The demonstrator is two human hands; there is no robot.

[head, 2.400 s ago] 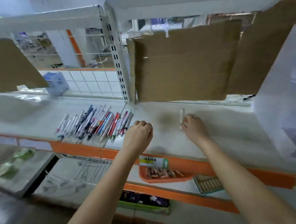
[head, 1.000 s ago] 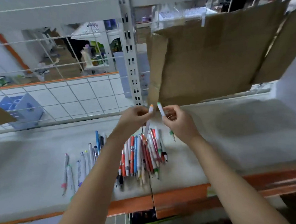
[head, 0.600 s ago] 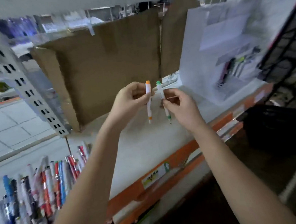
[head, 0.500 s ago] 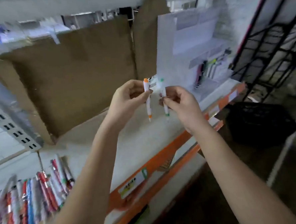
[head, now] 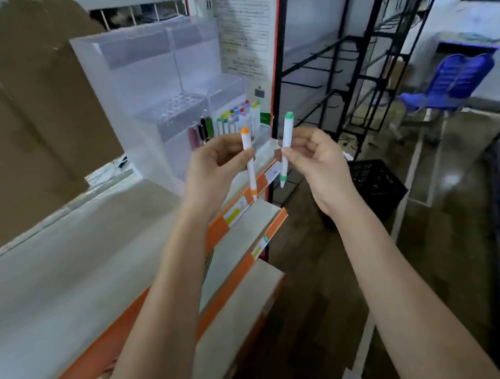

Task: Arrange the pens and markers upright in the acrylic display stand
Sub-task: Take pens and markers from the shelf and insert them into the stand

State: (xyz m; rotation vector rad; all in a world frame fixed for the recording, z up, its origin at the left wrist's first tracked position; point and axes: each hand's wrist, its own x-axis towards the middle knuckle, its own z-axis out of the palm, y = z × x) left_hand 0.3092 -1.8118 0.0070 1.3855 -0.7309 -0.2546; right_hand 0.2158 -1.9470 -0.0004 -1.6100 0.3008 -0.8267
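My left hand (head: 212,168) pinches a white pen with orange ends (head: 249,163), held upright. My right hand (head: 314,159) pinches a white pen with green ends (head: 285,146), also upright. Both pens hang in the air just in front of the tiered acrylic display stand (head: 148,78) at the right end of the white shelf. The stand's lower front tier holds several markers with coloured caps (head: 237,117) and a few dark pens (head: 201,130) standing upright. Its upper tiers show bare holes.
Brown cardboard sheets (head: 33,114) line the back of the white shelf (head: 71,259), which has an orange front edge. To the right stand a black wire rack (head: 337,52), a black crate (head: 374,184) on the floor and a blue chair (head: 453,83).
Both hands picked a pen each from the pile on the shelf and carried them right. The view swung right, so the pen pile left the frame and the stand came close.
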